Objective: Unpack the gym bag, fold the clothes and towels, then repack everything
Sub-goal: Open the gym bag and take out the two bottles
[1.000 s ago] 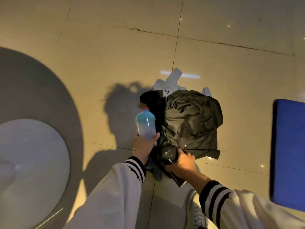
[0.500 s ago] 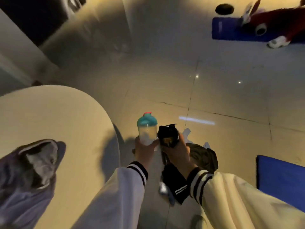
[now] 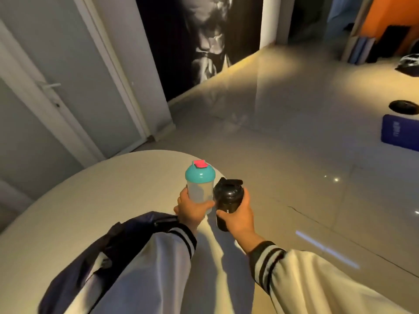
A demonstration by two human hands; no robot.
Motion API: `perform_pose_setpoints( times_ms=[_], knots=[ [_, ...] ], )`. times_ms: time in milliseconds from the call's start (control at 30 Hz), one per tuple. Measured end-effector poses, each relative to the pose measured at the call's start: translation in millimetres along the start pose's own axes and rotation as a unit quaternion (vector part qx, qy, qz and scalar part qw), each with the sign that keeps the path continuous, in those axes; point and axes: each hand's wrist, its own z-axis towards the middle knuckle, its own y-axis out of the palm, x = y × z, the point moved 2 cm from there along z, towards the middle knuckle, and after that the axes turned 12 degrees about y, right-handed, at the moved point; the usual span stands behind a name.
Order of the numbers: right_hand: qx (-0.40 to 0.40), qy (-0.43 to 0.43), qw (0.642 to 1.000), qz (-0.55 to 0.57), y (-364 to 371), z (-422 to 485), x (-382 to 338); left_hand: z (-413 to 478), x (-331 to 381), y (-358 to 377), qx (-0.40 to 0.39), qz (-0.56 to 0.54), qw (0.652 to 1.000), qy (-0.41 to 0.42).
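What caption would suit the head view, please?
Left hand holds teal-lidded clear shaker bottle; right hand holds black shaker bottle.

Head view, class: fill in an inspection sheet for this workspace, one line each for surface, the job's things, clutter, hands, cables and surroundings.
Surface: round pale table, lit from the right.
Job's things: dark gym bag lying on the table, partly hidden by the left sleeve; clear shaker with teal lid and black shaker, both held upright side by side.
Clutter: blue mat and black disc on the floor at far right.
Hands: left hand grips the clear shaker; right hand grips the black shaker.
Cables: nothing seen.
Surroundings: glossy tiled floor, grey door at left, dark poster on the wall.
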Motion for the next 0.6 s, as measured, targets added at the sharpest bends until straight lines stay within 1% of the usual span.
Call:
perform_pose_setpoints(
  times_ms=[100,233,300,433,600],
  knots=[
    [-0.037,-0.027,0.999,-0.001,68.0,18.5,-22.5,36.1,-19.8,-53.7,0.016,0.024,0.999,0.016],
    [-0.074,-0.053,0.996,-0.013,155.5,47.1,-45.4,87.3,-57.7,-112.2,0.028,0.038,0.999,-0.006],
    [-0.082,-0.061,0.995,-0.019,196.3,61.8,-50.1,110.3,-78.6,-133.6,0.039,0.026,0.999,-0.018],
    [-0.107,-0.072,0.991,-0.039,264.3,92.7,-46.2,150.1,-125.8,-157.8,0.05,0.005,0.998,-0.03],
    [-0.13,-0.068,0.988,-0.04,318.8,123.8,-33.6,182.8,-183.8,-165.8,0.074,-0.013,0.995,-0.062]
  ],
)
